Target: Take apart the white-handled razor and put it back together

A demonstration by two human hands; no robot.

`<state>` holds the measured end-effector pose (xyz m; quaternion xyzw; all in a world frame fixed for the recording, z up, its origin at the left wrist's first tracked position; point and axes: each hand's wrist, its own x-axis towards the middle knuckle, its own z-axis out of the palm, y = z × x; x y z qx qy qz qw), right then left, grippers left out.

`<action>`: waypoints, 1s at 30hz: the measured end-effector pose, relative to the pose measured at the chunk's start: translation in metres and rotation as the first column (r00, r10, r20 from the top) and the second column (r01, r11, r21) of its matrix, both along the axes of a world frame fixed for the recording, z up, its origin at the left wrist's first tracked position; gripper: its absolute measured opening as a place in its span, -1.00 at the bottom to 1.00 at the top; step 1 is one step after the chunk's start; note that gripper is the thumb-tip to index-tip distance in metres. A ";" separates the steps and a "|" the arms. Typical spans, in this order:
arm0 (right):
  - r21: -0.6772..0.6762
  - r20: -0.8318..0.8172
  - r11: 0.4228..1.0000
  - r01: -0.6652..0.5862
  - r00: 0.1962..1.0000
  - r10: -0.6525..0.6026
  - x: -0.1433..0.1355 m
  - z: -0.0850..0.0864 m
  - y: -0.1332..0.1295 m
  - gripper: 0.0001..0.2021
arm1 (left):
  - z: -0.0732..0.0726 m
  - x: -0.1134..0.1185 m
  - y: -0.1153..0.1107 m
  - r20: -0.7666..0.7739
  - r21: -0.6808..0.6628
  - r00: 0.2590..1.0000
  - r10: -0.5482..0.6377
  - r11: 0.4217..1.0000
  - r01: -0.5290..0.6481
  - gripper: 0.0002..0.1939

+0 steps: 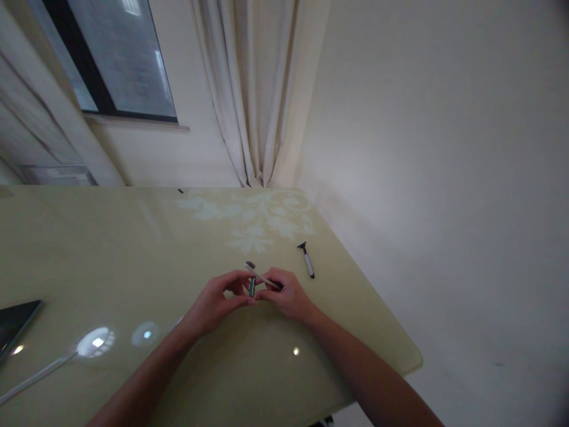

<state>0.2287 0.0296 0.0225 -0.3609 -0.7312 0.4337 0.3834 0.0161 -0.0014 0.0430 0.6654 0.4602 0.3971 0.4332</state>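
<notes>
Both hands meet above the glossy, pale yellow-green table [111, 249], near its right edge. The left hand [213, 302] pinches a small dark cylindrical piece [252, 287], held upright between its fingertips. The right hand [287, 293] is closed on a thin, pale stick-like tool [260, 276] with a darker tip, slanting up-left. A slim razor [306, 260], dark head and light handle, lies just beyond the right hand.

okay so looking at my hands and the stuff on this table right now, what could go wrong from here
The small dark piece is pinched only between fingertips of the left hand and right hand, above the glossy table; a slip could drop it. The thin stick could slide loose too. The razor lies near the table's right edge; an elbow might knock it off.
</notes>
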 end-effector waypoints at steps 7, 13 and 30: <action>0.021 0.026 1.000 0.015 1.000 -0.015 0.002 0.004 0.002 -0.58 | -0.002 -0.002 0.001 -0.029 0.045 0.995 0.094 0.995 -0.093 -0.61; 0.242 0.141 0.967 0.077 0.983 -0.114 0.016 0.009 0.010 -0.64 | -0.005 -0.001 0.003 -0.030 0.070 0.987 0.161 0.985 -0.158 -0.62; 0.697 0.409 0.714 -0.067 0.855 -0.319 0.031 -0.001 0.019 -0.47 | -0.005 -0.003 0.005 0.044 0.023 0.984 0.170 0.985 -0.172 -0.63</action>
